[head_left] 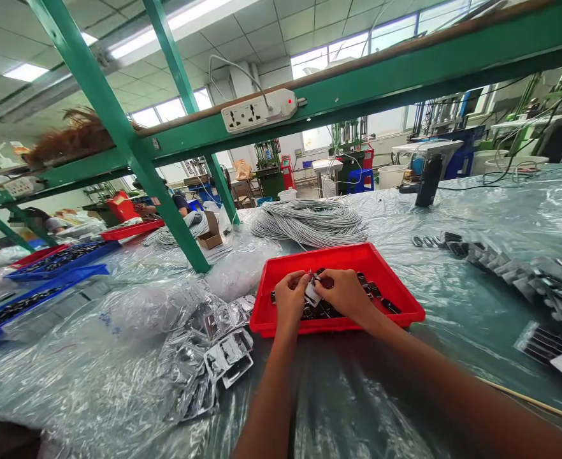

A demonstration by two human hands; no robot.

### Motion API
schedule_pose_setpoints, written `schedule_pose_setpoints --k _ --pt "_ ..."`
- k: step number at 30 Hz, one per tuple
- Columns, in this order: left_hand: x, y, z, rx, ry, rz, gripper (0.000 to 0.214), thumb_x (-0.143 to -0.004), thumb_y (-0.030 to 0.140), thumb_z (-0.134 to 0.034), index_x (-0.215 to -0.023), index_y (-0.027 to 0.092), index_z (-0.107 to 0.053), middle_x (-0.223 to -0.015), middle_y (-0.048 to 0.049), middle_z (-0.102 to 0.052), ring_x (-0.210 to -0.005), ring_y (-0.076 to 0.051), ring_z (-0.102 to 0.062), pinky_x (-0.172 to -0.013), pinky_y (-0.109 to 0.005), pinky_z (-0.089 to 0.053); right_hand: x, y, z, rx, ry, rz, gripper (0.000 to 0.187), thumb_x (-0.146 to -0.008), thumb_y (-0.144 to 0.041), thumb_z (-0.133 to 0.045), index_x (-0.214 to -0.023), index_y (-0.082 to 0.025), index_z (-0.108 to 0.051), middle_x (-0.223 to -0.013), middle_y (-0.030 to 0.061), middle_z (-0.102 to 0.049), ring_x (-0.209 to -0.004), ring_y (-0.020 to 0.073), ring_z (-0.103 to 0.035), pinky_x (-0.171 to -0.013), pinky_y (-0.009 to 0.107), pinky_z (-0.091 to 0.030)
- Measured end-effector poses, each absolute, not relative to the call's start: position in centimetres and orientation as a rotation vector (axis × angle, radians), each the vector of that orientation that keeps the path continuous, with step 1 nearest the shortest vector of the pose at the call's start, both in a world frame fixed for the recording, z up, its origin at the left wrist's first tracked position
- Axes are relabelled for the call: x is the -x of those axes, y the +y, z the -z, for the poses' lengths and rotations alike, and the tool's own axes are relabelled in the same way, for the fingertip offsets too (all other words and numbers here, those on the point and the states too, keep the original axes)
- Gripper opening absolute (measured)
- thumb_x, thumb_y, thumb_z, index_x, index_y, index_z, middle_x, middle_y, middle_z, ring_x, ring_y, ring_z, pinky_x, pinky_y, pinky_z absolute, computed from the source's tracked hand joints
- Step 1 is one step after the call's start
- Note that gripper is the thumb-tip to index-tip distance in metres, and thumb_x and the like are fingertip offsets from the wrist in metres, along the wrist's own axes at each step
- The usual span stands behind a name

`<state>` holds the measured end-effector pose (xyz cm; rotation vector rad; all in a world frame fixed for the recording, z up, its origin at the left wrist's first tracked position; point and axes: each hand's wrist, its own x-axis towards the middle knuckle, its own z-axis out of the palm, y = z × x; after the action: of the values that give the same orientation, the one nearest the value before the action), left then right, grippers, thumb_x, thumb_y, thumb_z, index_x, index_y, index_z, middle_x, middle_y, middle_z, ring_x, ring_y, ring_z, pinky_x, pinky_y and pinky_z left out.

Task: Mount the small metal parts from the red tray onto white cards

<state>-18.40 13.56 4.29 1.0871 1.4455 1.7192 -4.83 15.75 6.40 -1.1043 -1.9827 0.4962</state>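
Note:
Both hands are over a red plastic tray [396, 287], with their fingertips close together. My left hand [291, 296] and my right hand [344, 290] pinch a small white-and-silver piece [312, 292] between them. Its exact kind is too small to make out, and the fingers cover part of it. Beneath the hands, small black oblong parts [390, 306] lie loose in the tray. My forearms cross the tray's front rim. Left of the tray, a pile of shiny silvery flat packets [228, 357] lies on the table.
The table [348, 408] is covered with transparent plastic sheet. Behind the tray lies a coil of grey cable [309, 222]. Rows of packaged pieces [505, 271] lie at right, blue trays [46, 296] at left. A green frame [161, 204] bears a power strip [260, 111]. Another person [181, 204] is far left.

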Motion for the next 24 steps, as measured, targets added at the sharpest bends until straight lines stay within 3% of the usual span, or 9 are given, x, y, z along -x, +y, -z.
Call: schedule_pose_setpoints --k 6,9,13,15,18,24 --pt "19.1 13.3 -4.3 -1.126 1.614 -1.798 0.032 -0.076 0.041 -0.072 -0.091 0.014 -0.078 -0.082 -0.0101 -0.076 -0.07 -0.02 -0.067 -0.065 -0.029 -0.051 4.1 16.1 -6.7 1.146 -1.975 -0.427 0.015 -0.084 -0.021 -0.059 -0.083 -0.018 -0.073 -0.077 0.0057 -0.077 -0.071 0.0207 -0.072 -0.07 0.029 -0.051" --pt "19.4 13.3 -4.3 -1.044 1.59 -1.813 0.036 -0.079 0.043 -0.071 -0.099 0.013 -0.077 -0.073 -0.006 -0.071 -0.053 -0.014 -0.059 -0.051 -0.025 -0.045 3.3 16.6 -7.1 1.36 -1.98 -0.28 0.018 -0.087 -0.025 -0.057 -0.091 -0.017 -0.073 -0.082 0.0081 -0.076 -0.08 0.0258 -0.072 -0.074 0.035 -0.052" --pt "19.1 13.2 -4.5 -0.94 1.545 -1.787 0.04 -0.08 0.043 -0.069 -0.106 0.013 -0.074 -0.069 -0.0021 -0.067 -0.04 -0.009 -0.05 -0.039 -0.022 -0.036 3.0 16.6 -7.0 1.335 -2.044 -0.034 0.034 -0.09 -0.027 -0.058 -0.12 -0.013 -0.066 -0.122 0.0178 -0.068 -0.107 0.0332 -0.067 -0.079 0.04 -0.055" --pt "18.7 13.2 -4.7 -0.929 1.441 -1.794 0.039 -0.077 0.042 -0.073 -0.103 0.013 -0.075 -0.073 -0.0036 -0.069 -0.048 -0.011 -0.057 -0.044 -0.022 -0.042 3.3 16.3 -6.6 1.096 -2.172 -0.058 0.041 -0.091 -0.029 -0.06 -0.129 -0.015 -0.061 -0.13 0.0167 -0.063 -0.111 0.0311 -0.065 -0.081 0.04 -0.057" --pt "18.2 13.1 -5.0 -0.893 1.229 -1.795 0.038 -0.072 0.04 -0.078 -0.099 0.014 -0.076 -0.08 -0.0052 -0.072 -0.064 -0.014 -0.063 -0.056 -0.023 -0.05 3.7 16.3 -5.8 0.846 -2.277 -0.217 0.036 -0.092 -0.028 -0.063 -0.127 -0.019 -0.063 -0.122 0.0122 -0.066 -0.104 0.0262 -0.068 -0.087 0.039 -0.057" --pt "18.0 13.1 -5.8 -0.759 0.926 -1.726 0.04 -0.064 0.033 -0.085 -0.098 0.015 -0.076 -0.09 -0.0069 -0.075 -0.078 -0.015 -0.067 -0.075 -0.027 -0.054 3.0 17.5 -5.6 0.769 -2.158 -0.247 0.034 -0.095 -0.026 -0.056 -0.128 -0.023 -0.063 -0.119 0.012 -0.066 -0.102 0.0257 -0.068 -0.087 0.041 -0.058"
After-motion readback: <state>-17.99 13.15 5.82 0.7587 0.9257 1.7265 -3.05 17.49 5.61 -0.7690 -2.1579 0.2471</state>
